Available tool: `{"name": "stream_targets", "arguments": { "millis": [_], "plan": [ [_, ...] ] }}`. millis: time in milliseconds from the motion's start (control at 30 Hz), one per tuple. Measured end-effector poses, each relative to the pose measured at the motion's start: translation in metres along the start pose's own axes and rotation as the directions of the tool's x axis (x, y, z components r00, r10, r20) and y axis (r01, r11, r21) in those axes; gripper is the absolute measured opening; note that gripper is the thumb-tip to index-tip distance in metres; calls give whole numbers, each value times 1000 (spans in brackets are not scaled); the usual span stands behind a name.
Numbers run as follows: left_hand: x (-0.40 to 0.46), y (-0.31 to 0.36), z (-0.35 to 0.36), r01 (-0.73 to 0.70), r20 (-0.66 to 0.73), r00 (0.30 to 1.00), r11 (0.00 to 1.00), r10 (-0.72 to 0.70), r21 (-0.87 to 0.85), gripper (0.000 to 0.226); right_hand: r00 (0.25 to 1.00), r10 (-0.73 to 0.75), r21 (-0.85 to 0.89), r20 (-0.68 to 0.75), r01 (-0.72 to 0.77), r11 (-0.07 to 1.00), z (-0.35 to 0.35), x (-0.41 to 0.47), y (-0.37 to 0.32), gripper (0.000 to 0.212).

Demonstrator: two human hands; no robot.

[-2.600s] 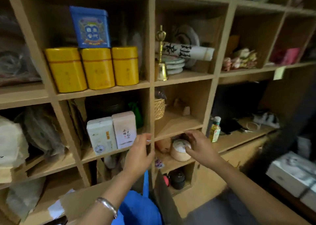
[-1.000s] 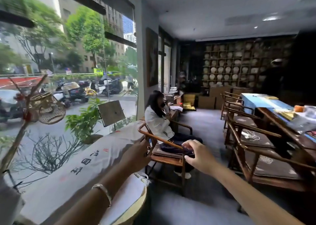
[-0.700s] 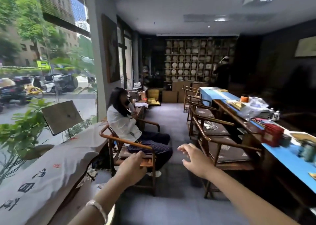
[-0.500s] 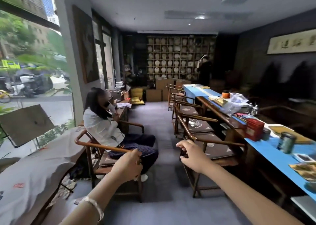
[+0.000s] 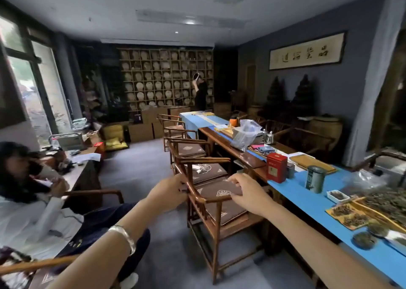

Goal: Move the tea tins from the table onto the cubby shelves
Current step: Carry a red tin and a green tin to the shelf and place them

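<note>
A red rectangular tea tin stands on the long table with the blue cloth to my right. A dark green round tin stands just right of it, and a small grey tin is partly hidden behind the red one. My left hand and my right hand are held out in front of me over a wooden armchair, both holding nothing with fingers loosely curled. The right hand is left of the red tin, short of the table edge. The cubby shelves I was at are out of view.
A row of wooden armchairs lines the table's near side. A seated person in white is at the left by a desk. Loose tea on trays lies on the cloth at right. Another person stands by a far wall shelf.
I have turned away from the cubby shelves, past the window, towards the long table. Both hands let go of the round tin left on the shelf and now hang free before me.
</note>
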State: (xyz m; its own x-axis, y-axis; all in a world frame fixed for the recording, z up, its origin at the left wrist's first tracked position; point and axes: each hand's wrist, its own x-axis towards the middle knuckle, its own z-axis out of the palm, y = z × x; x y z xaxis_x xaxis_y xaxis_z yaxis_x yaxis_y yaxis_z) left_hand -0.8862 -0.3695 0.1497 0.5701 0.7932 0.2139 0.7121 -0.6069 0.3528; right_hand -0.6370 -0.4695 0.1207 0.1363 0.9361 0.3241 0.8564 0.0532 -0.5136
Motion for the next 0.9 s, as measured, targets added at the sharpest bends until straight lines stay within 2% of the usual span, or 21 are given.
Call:
{"name": "stream_targets", "arguments": {
  "millis": [133, 267, 400, 633, 700, 900],
  "plan": [
    [91, 16, 41, -83, 92, 992, 996, 85, -33, 44, 993, 119, 22, -29, -118, 993, -7, 31, 62, 45],
    [181, 31, 82, -195, 158, 968, 981, 195, -20, 41, 972, 217, -8, -86, -218, 976, -9, 67, 124, 42],
    [278, 35, 124, -281, 213, 932, 956, 292, -84, 47, 942, 320, -61, -96, -327, 943, -10, 115, 180, 41],
    [442, 60, 179, -407, 289, 848, 895, 445, -185, 41, 850, 490, -75, -195, -511, 857, -31, 180, 266, 44],
    [471, 73, 203, -420, 304, 826, 878, 474, -227, 40, 816, 544, -80, -196, -566, 820, -35, 181, 290, 45],
    [532, 110, 297, -413, 469, 722, 860, 509, -299, 45, 715, 672, -76, -193, -693, 716, -46, 180, 371, 46]
  ]
}}
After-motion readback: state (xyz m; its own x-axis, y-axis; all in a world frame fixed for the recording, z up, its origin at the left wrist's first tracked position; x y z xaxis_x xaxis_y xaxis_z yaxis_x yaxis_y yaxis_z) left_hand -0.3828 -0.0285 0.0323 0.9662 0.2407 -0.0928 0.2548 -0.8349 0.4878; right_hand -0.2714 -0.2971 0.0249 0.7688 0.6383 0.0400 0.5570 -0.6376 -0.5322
